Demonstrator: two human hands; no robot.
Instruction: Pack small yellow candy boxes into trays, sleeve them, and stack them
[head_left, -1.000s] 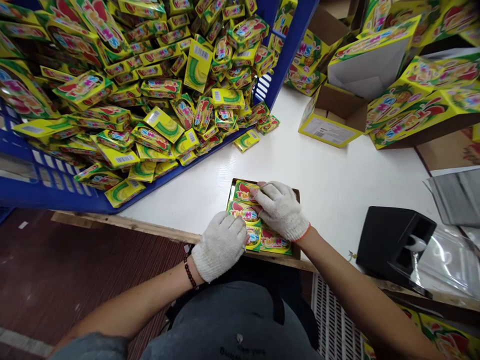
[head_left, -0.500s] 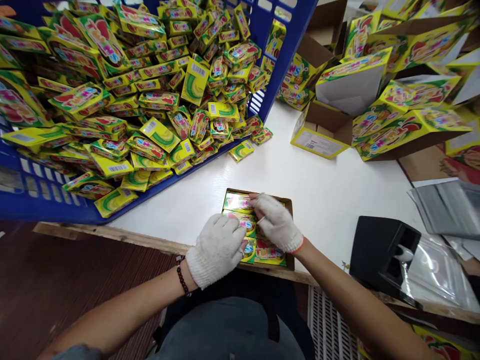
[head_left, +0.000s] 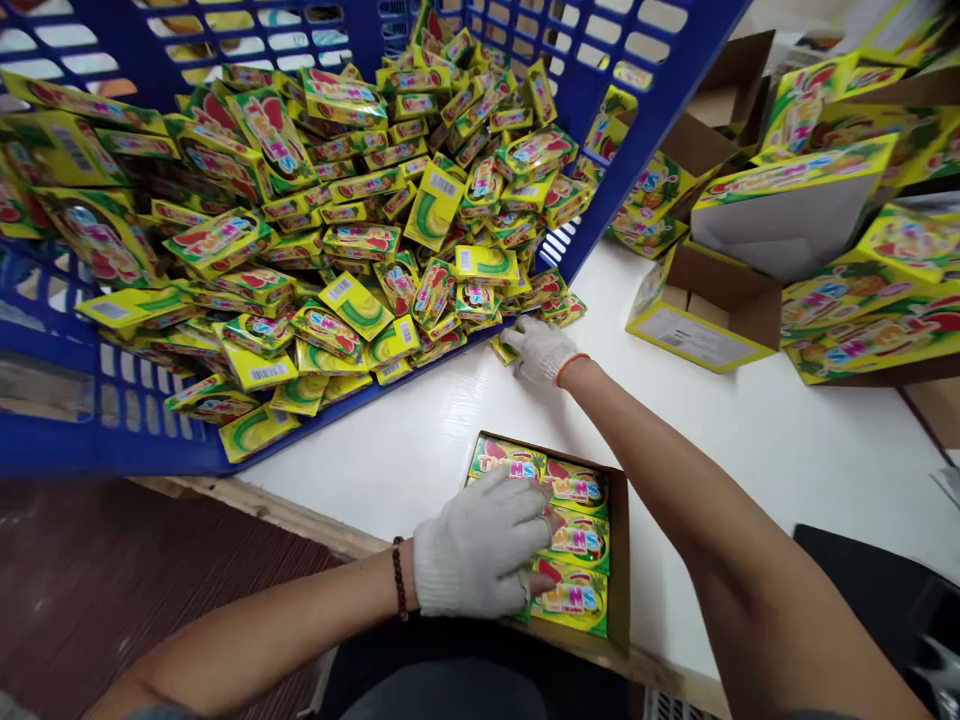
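Note:
My left hand point(head_left: 487, 545), in a white knitted glove with bare fingertips, lies fingers spread over small yellow-green candy boxes point(head_left: 574, 540). These sit in rows inside an open carton point(head_left: 619, 560) at the table's front edge; the glove hides part of the left row. Farther forward, my gloved right hand point(head_left: 541, 348) reaches the rim of a blue plastic basket point(head_left: 330, 415). Its fingers are round a single small candy box point(head_left: 501, 350) on the white table, mostly covered by the hand. A large heap of the same candy boxes point(head_left: 360, 240) fills the basket.
An open empty display carton point(head_left: 697, 345) stands right of the basket. More printed cartons point(head_left: 870, 290) crowd the right side. A black object point(head_left: 862, 600) is at the lower right. The wooden table edge point(head_left: 322, 525) runs along the front.
My right hand has left the carton and moved forward to the candy box beside the basket. My left hand stays over the carton. The camera view has shifted.

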